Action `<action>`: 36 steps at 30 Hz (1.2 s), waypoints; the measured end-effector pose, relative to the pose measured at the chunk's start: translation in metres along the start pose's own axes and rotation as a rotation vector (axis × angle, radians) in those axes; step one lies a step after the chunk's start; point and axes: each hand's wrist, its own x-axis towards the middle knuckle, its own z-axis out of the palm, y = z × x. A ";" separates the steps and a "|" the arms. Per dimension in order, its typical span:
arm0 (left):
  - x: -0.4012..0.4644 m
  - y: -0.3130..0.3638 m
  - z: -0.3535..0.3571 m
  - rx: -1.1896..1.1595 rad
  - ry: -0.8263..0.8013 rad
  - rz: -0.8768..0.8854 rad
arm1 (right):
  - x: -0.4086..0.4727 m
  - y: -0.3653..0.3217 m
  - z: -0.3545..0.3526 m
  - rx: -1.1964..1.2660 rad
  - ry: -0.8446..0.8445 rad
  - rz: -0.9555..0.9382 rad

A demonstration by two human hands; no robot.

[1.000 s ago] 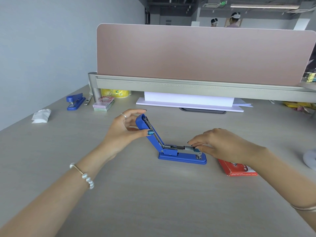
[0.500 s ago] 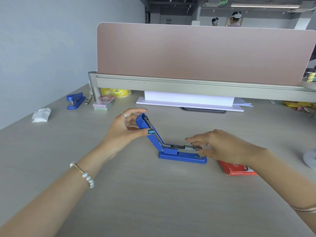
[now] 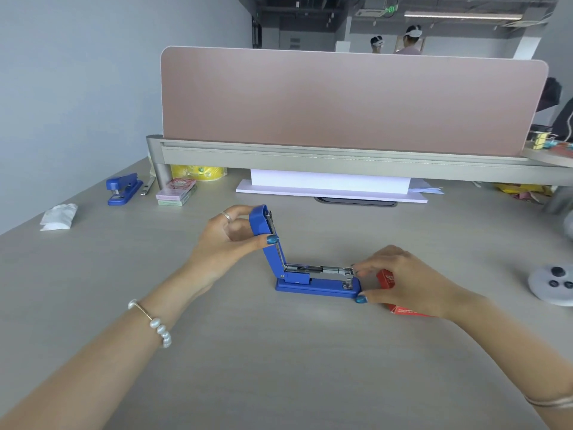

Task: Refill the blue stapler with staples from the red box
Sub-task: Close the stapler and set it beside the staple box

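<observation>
Your two forearms reach in from the near edge of the desk (image 3: 279, 367), a pearl bracelet (image 3: 156, 325) on the left wrist. Your right hand (image 3: 403, 282) sits at the front end of the stapler (image 3: 316, 287): the thumb touches the base's front corner and the fingertips (image 3: 356, 270) are pinched narrowly at the tip of the metal staple channel; you cannot tell whether they hold staples. The red box (image 3: 387, 279) lies just behind that hand, mostly hidden by it. The stapler's base rests flat near the desk's middle, its lid swung up steeply. Your left hand (image 3: 224, 243) grips that raised lid, thumb on the near side, fingers on the far. Farther off to the left lie a white packet (image 3: 59, 216), a second stapler (image 3: 122, 188) and stacked small boxes (image 3: 176, 191), with the pink divider (image 3: 350, 102) beyond.
</observation>
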 end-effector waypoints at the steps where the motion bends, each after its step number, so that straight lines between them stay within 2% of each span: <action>1: 0.000 -0.001 0.003 0.019 -0.023 -0.004 | 0.001 0.000 0.001 -0.003 0.020 -0.018; 9: 0.009 0.003 0.043 0.166 -0.189 0.041 | 0.001 -0.001 0.006 0.052 0.071 -0.053; 15: 0.006 -0.003 0.062 0.265 -0.165 0.118 | 0.000 0.000 0.008 0.079 0.090 -0.035; 20: 0.003 -0.013 0.076 0.414 -0.256 0.139 | 0.000 -0.001 0.010 0.094 0.093 -0.013; 36: 0.003 -0.031 0.078 0.686 -0.326 0.295 | 0.001 -0.001 0.011 0.132 0.096 0.017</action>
